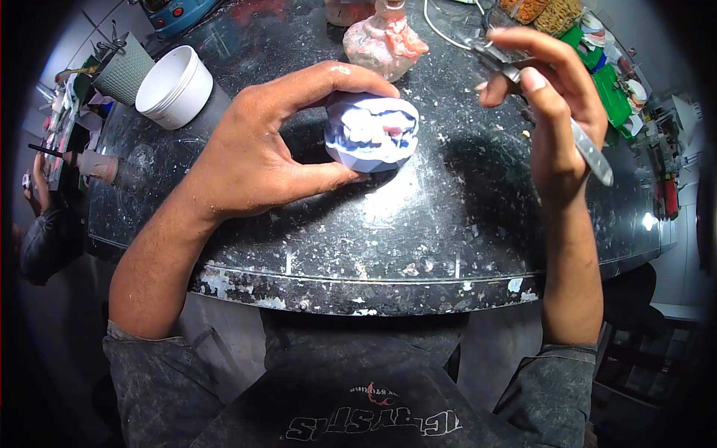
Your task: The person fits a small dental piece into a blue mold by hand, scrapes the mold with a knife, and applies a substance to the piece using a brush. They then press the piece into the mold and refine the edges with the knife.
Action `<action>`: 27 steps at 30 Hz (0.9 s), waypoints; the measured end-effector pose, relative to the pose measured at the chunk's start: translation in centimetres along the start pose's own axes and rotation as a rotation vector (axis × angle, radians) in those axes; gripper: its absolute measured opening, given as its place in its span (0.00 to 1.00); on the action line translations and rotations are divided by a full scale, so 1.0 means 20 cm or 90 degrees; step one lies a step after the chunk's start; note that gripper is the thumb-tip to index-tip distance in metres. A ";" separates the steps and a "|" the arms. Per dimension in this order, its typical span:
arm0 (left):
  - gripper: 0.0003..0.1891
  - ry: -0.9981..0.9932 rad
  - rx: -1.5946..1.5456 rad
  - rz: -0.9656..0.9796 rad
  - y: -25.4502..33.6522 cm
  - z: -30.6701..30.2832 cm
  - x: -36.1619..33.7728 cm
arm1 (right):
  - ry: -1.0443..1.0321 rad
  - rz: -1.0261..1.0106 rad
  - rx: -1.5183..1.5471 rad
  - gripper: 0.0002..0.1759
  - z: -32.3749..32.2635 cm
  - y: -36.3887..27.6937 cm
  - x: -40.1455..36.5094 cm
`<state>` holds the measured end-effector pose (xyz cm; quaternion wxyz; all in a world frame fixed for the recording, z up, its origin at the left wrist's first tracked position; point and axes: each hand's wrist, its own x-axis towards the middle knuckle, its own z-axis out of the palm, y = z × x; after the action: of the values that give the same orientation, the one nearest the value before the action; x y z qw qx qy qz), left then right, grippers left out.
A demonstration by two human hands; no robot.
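Note:
My left hand point(258, 145) is curved around a pale plaster dental cast point(371, 138), thumb at its near side and fingers at its far side. The cast shows teeth, with a small pink patch toward its right, and bright light washes out part of its surface. Raised over the right of the bench, my right hand point(556, 112) grips a slim metal spatula-like hand tool point(594, 155). One flat rounded end points down toward the right, while the other end passes between thumb and fingers. Tool and cast are well apart.
Behind the cast stands a pink-smeared glass bottle point(379, 49). A white tub point(172, 93), a grey container point(131, 71) and a small jar point(97, 166) are at left. Green boxes point(611, 93) line the right. Another person's hand point(42, 183) shows far left. The black bench point(358, 254) is speckled.

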<state>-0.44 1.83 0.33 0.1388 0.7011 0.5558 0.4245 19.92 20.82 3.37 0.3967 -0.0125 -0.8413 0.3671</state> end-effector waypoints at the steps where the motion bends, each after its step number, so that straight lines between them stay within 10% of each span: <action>1: 0.34 0.000 0.006 0.003 -0.01 0.00 0.00 | -0.025 0.052 0.068 0.19 -0.03 0.02 0.00; 8: 0.34 0.001 0.005 -0.002 -0.02 0.01 0.00 | -0.389 0.423 0.429 0.09 -0.18 -0.09 0.01; 11: 0.33 -0.011 -0.005 -0.012 -0.01 0.01 0.01 | -0.634 0.676 0.123 0.18 -0.19 -0.14 0.08; 15: 0.33 -0.016 -0.019 -0.015 -0.01 0.02 0.01 | -0.683 0.680 -0.126 0.24 -0.09 -0.15 0.08; 18: 0.34 -0.024 -0.010 -0.029 -0.01 0.02 0.00 | -0.644 0.598 -0.266 0.24 -0.06 -0.11 0.05; 24: 0.33 -0.030 -0.053 -0.050 0.00 0.03 0.01 | -0.203 -0.221 -0.149 0.12 0.08 0.05 -0.01; 27: 0.34 -0.035 -0.056 -0.069 0.01 0.03 0.00 | -0.157 -0.296 -0.174 0.17 0.14 0.01 -0.03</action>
<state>0.05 1.95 0.07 0.2076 0.6746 0.5701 0.4206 18.27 19.08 1.68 0.3597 0.1714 -0.9051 0.1484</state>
